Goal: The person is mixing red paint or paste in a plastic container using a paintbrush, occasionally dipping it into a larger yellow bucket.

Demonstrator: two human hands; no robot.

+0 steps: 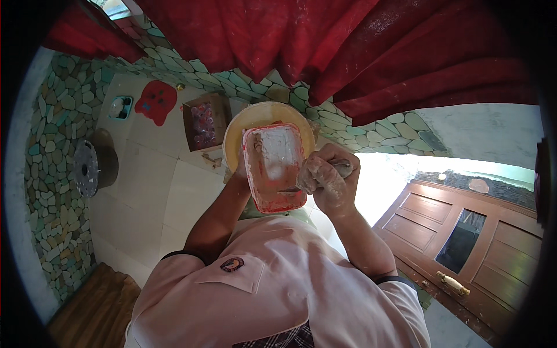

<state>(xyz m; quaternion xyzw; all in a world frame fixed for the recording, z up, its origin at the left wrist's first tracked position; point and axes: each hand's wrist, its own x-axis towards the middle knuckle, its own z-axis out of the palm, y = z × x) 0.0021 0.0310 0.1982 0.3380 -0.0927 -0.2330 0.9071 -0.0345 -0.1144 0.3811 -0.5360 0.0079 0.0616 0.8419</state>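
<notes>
In front of my chest, my left hand [241, 168] grips a red-rimmed rectangular tub [276, 204] by its left side; most of those fingers are hidden behind it. White paste [281, 145] is smeared across the tub's inside, thickest at the far end. My right hand [326, 180], coated with whitish residue, is closed round the handle of a small spreading tool. Its thin dark blade [288, 190] reaches into the near part of the tub. Beneath the tub is a large round cream-yellow basin [234, 130], partly covered by it.
Left of the basin is a cardboard box [190, 127] of small wrapped items. Further left are a red animal-shaped mat [156, 103], a teal-rimmed container [120, 108] and a dark round drum [87, 168]. Red curtains [278, 35] hang ahead; a brown wooden door [418, 226] stands right.
</notes>
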